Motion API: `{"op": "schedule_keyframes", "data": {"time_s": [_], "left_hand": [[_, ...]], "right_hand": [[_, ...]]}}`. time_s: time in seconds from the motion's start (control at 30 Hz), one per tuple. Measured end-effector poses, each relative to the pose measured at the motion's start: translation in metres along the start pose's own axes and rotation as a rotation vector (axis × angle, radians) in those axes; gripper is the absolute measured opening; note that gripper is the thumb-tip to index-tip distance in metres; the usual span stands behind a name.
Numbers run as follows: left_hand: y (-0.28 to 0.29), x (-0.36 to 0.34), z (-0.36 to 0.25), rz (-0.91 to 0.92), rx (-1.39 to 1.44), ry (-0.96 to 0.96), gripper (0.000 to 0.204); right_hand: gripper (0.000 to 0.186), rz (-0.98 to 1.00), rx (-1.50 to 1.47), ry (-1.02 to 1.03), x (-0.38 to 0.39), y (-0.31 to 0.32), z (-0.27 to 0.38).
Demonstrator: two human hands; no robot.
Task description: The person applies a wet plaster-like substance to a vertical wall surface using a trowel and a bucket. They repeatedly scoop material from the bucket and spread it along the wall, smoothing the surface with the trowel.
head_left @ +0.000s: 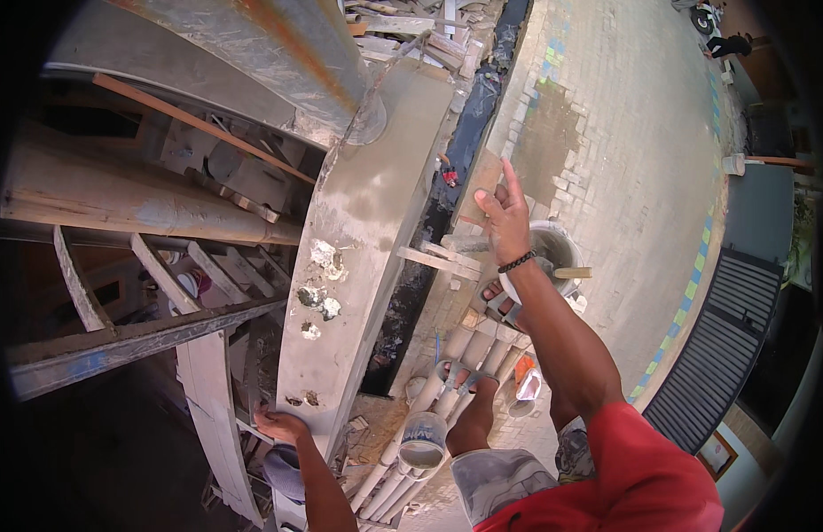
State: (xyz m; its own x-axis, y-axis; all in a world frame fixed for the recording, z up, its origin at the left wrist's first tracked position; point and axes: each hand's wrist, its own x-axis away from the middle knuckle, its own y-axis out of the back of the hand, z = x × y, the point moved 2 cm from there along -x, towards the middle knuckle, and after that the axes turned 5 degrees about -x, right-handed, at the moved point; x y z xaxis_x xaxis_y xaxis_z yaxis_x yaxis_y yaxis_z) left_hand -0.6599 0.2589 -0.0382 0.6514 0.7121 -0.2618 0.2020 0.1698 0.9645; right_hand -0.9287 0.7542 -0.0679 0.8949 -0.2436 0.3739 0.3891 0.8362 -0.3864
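A wet grey cement-plastered wall top [358, 204] runs away from me, with white and dark lumps of mortar [323, 284] on its nearer part. My left hand [283, 426] rests against the wall's near left edge, fingers stretched out, with nothing seen in them. Below it is a rounded grey-blue thing I cannot make out [286, 470]. My right hand [507, 217] is raised to the right of the wall, index finger and thumb apart, nothing visible in it. A brown board [481, 188] lies beside that hand. Beneath my right wrist stands a bucket [560, 244], partly hidden by the arm.
A dark drainage ditch [469, 142] runs along the wall. My feet stand near grey pipes [394, 483], with a small mortar bucket [422, 439] on them. Left are a rusty metal column [296, 53] and a ladder-like frame [163, 275]. Paving [642, 133] spreads right to a gate [726, 324].
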Motion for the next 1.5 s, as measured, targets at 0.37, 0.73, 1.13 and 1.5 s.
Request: {"op": "schedule_keyframes", "data": {"time_s": [0.37, 0.73, 1.13, 1.5], "left_hand": [[0.011, -0.005, -0.003, -0.025, -0.008, 0.072, 0.028], [0.008, -0.005, -0.009, 0.006, -0.001, 0.071, 0.025], [0.006, -0.005, -0.004, -0.035, 0.042, -0.005, 0.026], [0.005, -0.004, -0.001, 0.010, 0.020, 0.040, 0.028]], "right_hand": [[0.074, 0.001, -0.204, 0.014, -0.035, -0.052, 0.005], [0.072, -0.049, -0.113, -0.218, 0.012, -0.049, -0.031], [0.070, -0.022, -0.110, -0.169, 0.006, -0.068, 0.004], [0.063, -0.103, -0.112, -0.051, -0.009, -0.027, 0.026]]}}
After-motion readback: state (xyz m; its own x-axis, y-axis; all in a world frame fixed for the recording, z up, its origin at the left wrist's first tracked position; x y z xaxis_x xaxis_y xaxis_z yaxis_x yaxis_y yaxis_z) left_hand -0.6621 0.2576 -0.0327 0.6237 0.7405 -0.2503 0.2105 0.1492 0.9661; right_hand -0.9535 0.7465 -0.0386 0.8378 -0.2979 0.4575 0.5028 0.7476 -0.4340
